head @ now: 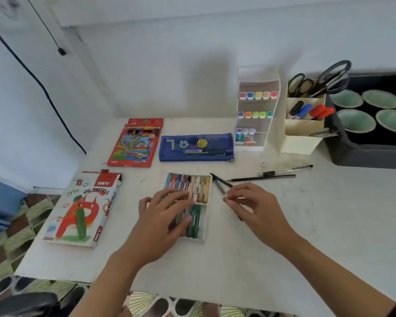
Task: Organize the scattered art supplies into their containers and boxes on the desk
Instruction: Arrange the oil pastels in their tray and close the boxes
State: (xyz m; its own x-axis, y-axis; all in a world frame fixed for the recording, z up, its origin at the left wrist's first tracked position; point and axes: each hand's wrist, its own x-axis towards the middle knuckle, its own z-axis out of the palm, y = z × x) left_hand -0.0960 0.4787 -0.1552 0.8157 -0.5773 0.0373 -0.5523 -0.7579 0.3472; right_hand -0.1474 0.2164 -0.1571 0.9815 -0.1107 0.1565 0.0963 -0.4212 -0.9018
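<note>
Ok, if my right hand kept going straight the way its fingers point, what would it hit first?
Probably the right wall of the oil pastel tray, just left of the right hand, which pinches a small piece; depth is unclear.

Light was soft, even, bluish. A broad faint shadow lay on the wall [210, 83] beyond the hands; short soft shadows sat under the left hand [162, 216] and right hand [252, 207]. Whole view ran slightly soft. Scissors [321, 86] far beyond the right hand were smeared, lens-bent. Small piece [225, 199] the right hand pinched was too blurred to name.
</note>
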